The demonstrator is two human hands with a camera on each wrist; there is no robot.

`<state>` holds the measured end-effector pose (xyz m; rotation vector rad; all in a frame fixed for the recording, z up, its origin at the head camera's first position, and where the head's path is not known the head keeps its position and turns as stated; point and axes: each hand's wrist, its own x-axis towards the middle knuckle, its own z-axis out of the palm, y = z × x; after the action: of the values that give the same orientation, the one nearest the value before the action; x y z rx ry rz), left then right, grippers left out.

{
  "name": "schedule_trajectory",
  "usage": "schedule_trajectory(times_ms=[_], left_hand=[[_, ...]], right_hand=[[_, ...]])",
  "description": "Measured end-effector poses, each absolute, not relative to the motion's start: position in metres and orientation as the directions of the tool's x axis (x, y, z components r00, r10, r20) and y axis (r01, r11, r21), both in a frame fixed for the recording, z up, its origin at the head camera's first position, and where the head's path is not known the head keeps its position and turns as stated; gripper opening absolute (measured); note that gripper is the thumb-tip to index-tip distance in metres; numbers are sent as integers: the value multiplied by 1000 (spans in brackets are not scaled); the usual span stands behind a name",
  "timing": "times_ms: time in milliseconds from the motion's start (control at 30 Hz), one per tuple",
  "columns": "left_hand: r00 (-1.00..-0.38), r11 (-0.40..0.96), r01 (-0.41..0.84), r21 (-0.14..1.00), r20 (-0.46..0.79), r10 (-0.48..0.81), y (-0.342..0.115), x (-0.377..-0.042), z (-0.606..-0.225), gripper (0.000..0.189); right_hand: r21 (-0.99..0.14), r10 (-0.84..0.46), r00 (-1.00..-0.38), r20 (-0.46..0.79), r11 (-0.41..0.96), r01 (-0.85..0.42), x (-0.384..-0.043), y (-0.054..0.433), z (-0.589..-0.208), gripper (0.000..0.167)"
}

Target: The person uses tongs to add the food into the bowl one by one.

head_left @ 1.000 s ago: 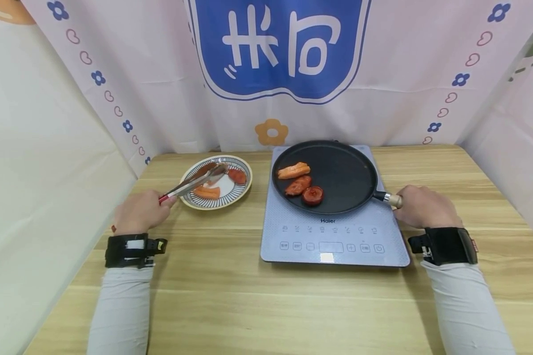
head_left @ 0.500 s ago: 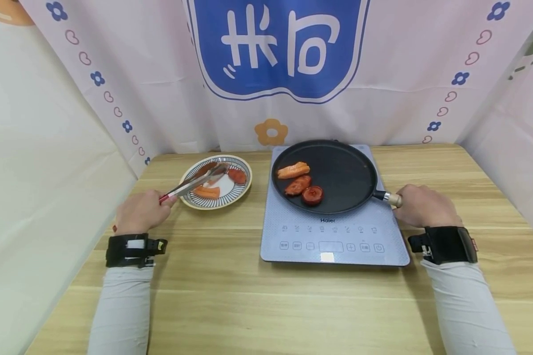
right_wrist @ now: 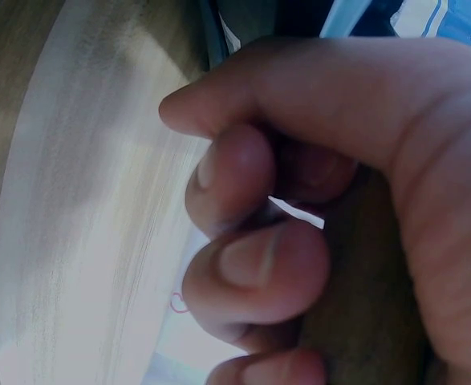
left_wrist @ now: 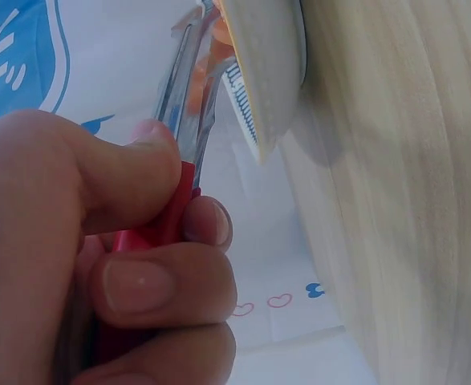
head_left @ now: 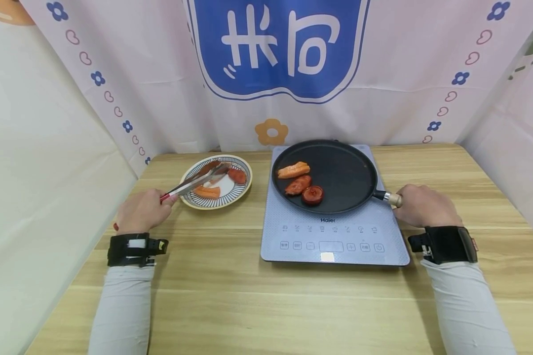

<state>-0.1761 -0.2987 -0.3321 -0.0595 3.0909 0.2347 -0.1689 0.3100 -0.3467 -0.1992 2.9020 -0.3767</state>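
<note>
My left hand grips a pair of metal tongs by the red handle, fingers curled round it. The tongs' tips reach over a striped plate, near a brown strip of food; whether they pinch it I cannot tell. An orange piece and a red piece also lie there. With curled fingers, my right hand holds the wooden handle of a flat black pan. At the pan's left lie an orange piece, a reddish piece and a round red piece.
Under the pan is a grey induction cooker with touch buttons along its front. Both cooker and plate stand on a wooden table. A printed cloth hangs behind the table, and pale sheets flank both sides.
My left hand and the tongs have shifted very slightly to the right over the plate. The right hand, pan and food in the pan look the same.
</note>
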Motion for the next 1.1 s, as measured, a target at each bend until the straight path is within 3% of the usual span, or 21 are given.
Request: schedule_trajectory(times_ms=[1100], left_hand=[[-999,993,-38,110,11,-40,-292,-171,-324,53]], right_hand=[[-259,-156,-969,-193,960,-103,-170,311,-347,24]])
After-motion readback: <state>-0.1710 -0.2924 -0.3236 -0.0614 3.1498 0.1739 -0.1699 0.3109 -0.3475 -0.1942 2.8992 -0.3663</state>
